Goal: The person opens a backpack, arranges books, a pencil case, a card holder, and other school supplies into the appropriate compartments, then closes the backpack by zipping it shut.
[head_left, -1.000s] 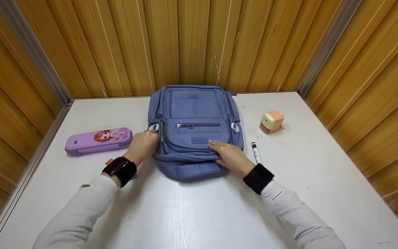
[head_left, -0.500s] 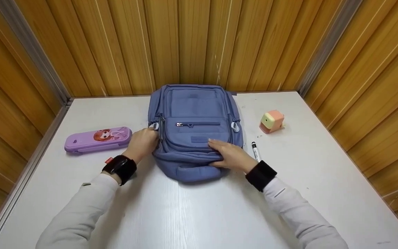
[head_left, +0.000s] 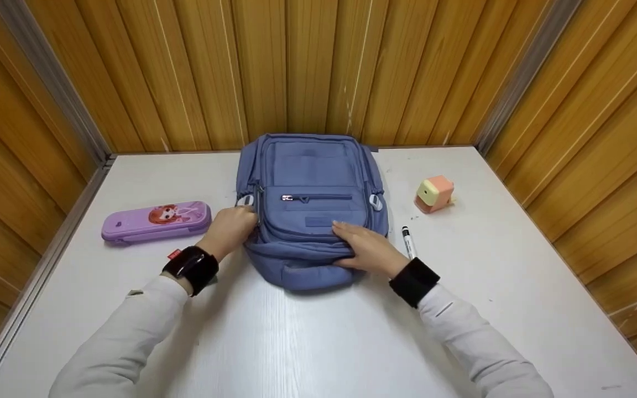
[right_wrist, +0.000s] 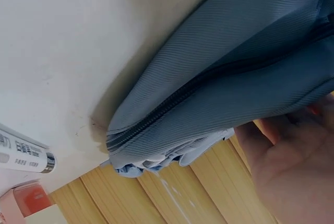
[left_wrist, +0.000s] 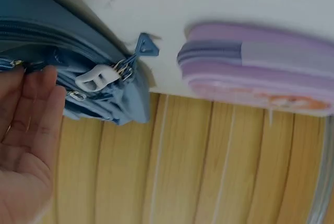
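Observation:
A blue backpack [head_left: 318, 166] lies on the white table with its front pocket facing up. At its left side my left hand [head_left: 230, 229] pinches what looks like a zipper pull [left_wrist: 18, 63]; the fingertips partly hide it. In the left wrist view a white tag [left_wrist: 97, 78] and a blue triangular pull [left_wrist: 146, 45] hang beyond those fingers. My right hand [head_left: 371, 249] grips the bag's lower right edge, fingers over the front pocket and thumb lower down. A closed-looking zipper line [right_wrist: 177, 96] runs along the bag's side in the right wrist view.
Left of the bag lies a purple pencil case [head_left: 155, 223] with a cartoon girl on it. To the right stand a pink and yellow pencil sharpener [head_left: 434, 194] and, lying nearer, a white marker [head_left: 408, 241]. Wood-patterned walls [head_left: 307, 66] enclose the table's back and sides.
The left hand has shifted very slightly along the bag's side. My right thumb shows a little more against the bag than a second ago. The backpack stays in place.

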The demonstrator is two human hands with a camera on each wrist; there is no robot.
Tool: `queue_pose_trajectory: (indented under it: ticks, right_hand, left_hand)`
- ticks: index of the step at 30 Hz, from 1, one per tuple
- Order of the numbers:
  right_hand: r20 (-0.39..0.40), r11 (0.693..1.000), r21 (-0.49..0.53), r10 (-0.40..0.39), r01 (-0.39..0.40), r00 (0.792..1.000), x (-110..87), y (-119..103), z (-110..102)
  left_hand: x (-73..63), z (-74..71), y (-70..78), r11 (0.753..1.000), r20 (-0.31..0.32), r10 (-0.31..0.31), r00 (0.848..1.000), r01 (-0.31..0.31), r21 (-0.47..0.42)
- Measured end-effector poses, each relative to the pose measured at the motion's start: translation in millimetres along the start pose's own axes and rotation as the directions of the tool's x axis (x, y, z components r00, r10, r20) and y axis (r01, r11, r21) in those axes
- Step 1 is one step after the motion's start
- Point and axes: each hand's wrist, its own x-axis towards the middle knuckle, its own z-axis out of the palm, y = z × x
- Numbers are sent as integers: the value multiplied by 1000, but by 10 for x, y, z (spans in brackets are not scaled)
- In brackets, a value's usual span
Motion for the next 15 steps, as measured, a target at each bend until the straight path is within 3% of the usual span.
queue_pose_trajectory:
  ticks: [4,9,15]
  right_hand:
    - [-8,1000,-15,7,-7,1000,2,-32,-6]
    - [-23,1000,-27,13,-14,1000,2,-59,-6]
    - [-25,999,-41,10,-11,1000,6,-77,6]
  left_hand:
    - [-46,-52,78,993,-15,98,995,-97,74]
    - [-93,-141,212,979,39,154,987,-158,127]
    - [-112,-242,364,987,52,137,989,-140,77]
